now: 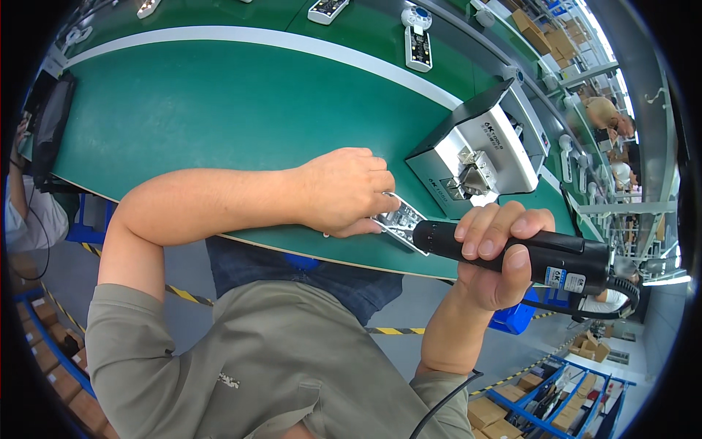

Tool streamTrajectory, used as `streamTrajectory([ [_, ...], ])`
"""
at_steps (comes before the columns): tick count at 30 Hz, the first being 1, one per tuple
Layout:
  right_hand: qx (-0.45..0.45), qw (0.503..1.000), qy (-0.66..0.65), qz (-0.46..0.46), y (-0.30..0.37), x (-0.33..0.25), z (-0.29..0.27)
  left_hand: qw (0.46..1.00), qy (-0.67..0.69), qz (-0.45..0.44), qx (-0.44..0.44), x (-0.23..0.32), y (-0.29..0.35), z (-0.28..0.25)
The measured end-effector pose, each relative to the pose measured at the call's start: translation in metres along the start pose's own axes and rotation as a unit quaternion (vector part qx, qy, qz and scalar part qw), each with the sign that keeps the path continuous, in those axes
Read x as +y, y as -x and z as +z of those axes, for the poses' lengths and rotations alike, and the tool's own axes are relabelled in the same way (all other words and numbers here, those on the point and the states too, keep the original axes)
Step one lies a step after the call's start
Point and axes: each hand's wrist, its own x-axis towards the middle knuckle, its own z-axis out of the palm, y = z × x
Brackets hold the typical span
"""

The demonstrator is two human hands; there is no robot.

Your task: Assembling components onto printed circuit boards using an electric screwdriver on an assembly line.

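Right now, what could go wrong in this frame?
The left hand holds the white-framed part close to the black handheld tool's nose, so a slip might catch a finger.
The part also lies near the table's front edge; a knock could send it off.
The cable looping at the tool's rear might snag.

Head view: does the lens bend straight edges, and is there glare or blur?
Head view: the white strip bows into an arc; black corners frame the picture; a lamp near the right rim glares white; the black tool shows no evident motion blur.
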Motion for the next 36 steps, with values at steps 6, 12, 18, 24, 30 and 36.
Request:
streamTrajectory([
  [6,-0.019,1.000,-0.006,0.006,-0.004,0.005,0.003,1.000,-0.002,-0.001,0.001,-0.002,0.002,-0.001],
  [12,0.026,0.999,0.017,0.037,0.002,-0.002,0.010,1.000,-0.005,0.005,0.000,-0.004,0.002,0.004],
  [18,0.030,1.000,0.009,0.002,0.015,-0.024,-0.021,0.999,-0.047,-0.009,0.005,0.005,0.000,0.004],
  [24,0.118,0.990,0.070,-0.023,0.034,-0.020,-0.069,0.997,-0.078,-0.006,-0.015,0.006,0.003,0.000],
  [30,0.153,0.980,0.096,-0.082,0.034,-0.022,-0.077,0.996,-0.078,-0.009,-0.040,0.004,0.001,0.000],
  [36,0.189,0.961,0.191,-0.066,0.038,-0.015,-0.092,0.982,-0.166,-0.021,-0.084,0.006,0.000,-0.004],
])
